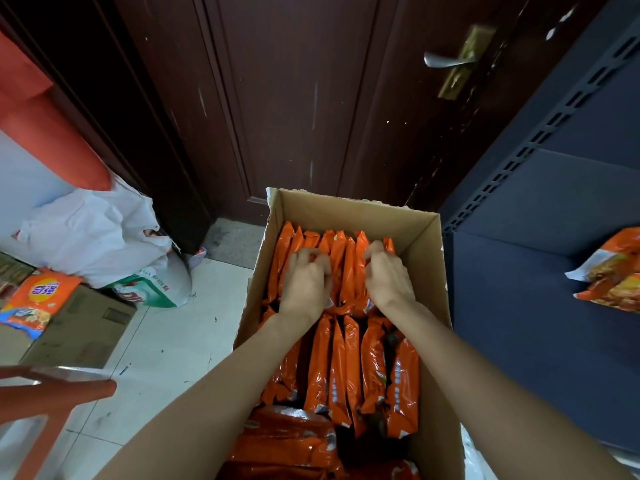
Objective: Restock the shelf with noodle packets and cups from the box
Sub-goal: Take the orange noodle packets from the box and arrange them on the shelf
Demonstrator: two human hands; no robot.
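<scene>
Head view, looking down at the floor before a dark wooden door (294,98). At nine o'clock we see an orange noodle packet (36,303) lying on a closed cardboard carton (83,330), with a white plastic bag (93,233) just behind it and a green-and-white sack (156,289) beside that. In the centre stands the open cardboard box (429,271), packed with upright orange noodle packets (346,368) in two rows. Both bare forearms reach in from six o'clock. Our left hand (306,285) rests on the far row, its grip curled down among the packet tops; we cannot tell whether it has actually closed on one. Our right hand (389,280), just beside it, curls the same way into the same row, and its hold is equally unclear. At three o'clock is the dark blue shelf (540,209), with more orange noodle packets (613,271) already lying on it at the edge.
</scene>
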